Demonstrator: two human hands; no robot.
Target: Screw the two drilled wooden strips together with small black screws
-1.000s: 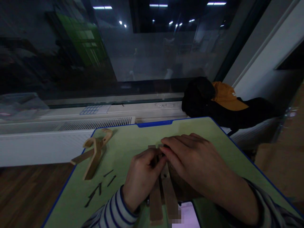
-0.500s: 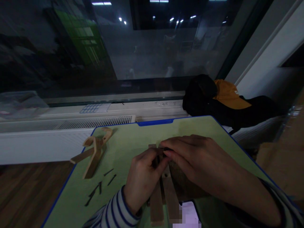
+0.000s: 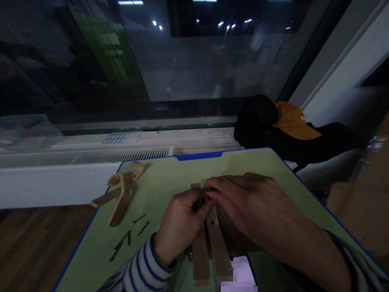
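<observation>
Two narrow wooden pieces, a left one [image 3: 201, 259] and a right one [image 3: 219, 253] with a dark hole, lie side by side on the green table [image 3: 161, 178]. Over their far part, my left hand [image 3: 180, 227] is closed, thumb and index finger pinched together. My right hand [image 3: 252, 207] arches in from the right, its fingertips pressed together against the left hand's. Whatever the fingertips hold is hidden. Under my right hand sits a dark brown block-like thing [image 3: 234, 235], partly covered. Several dark screws [image 3: 127, 237] lie loose to the left.
Curved wooden parts joined together [image 3: 123, 194] stand at the table's left edge. A phone-like thing with a lit screen [image 3: 243, 269] lies near the front. Behind the table are a radiator [image 3: 121, 156], a windowsill, and an orange cap [image 3: 294, 119] on dark cloth.
Both hands stay at the same spot on the wooden pieces. The fingertips have shifted slightly, and my left wrist has moved a little to the left.
</observation>
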